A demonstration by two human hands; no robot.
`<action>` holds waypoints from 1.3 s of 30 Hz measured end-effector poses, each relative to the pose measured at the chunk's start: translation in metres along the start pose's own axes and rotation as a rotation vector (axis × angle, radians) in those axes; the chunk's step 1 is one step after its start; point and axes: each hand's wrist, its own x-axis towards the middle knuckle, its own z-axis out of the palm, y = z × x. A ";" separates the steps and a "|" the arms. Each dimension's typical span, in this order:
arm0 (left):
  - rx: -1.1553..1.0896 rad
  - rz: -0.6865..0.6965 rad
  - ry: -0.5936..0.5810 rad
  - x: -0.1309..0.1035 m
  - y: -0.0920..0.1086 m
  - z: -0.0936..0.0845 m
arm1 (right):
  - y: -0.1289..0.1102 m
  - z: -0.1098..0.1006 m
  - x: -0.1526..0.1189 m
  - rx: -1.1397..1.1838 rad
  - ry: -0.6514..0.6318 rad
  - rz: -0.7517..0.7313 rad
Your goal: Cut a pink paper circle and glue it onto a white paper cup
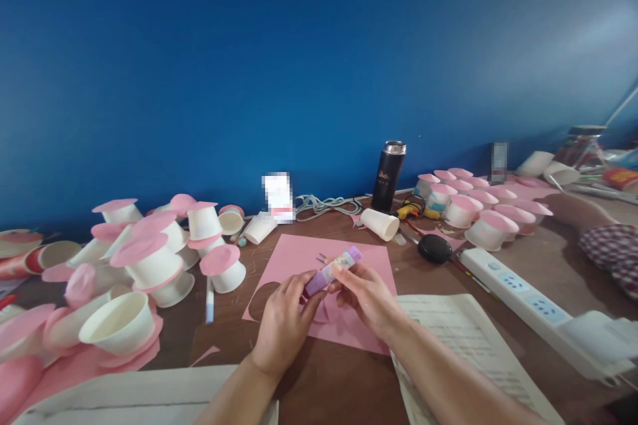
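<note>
A purple glue stick [331, 272] is held slantwise between my two hands, above a pink paper sheet [366, 259]. My left hand [289, 319] is closed around its lower end. With thumb and fingers, my right hand [366, 295] grips its upper part. The sheet has a round cut-out at its left corner, partly covered by my left hand. Small dark pointed tips show just behind the glue stick; the rest of that tool is hidden.
Paper cups [152, 262] with pink discs crowd the left. More pink-topped cups [483, 206] stand at right, near another person's arm [573, 212]. A black thermos [389, 176], a loose white cup [379, 224], a power strip [518, 295] and printed paper [463, 345] surround the sheet.
</note>
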 end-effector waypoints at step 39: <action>0.520 -0.338 0.008 0.012 -0.024 -0.029 | -0.009 -0.020 0.018 0.190 0.062 -0.010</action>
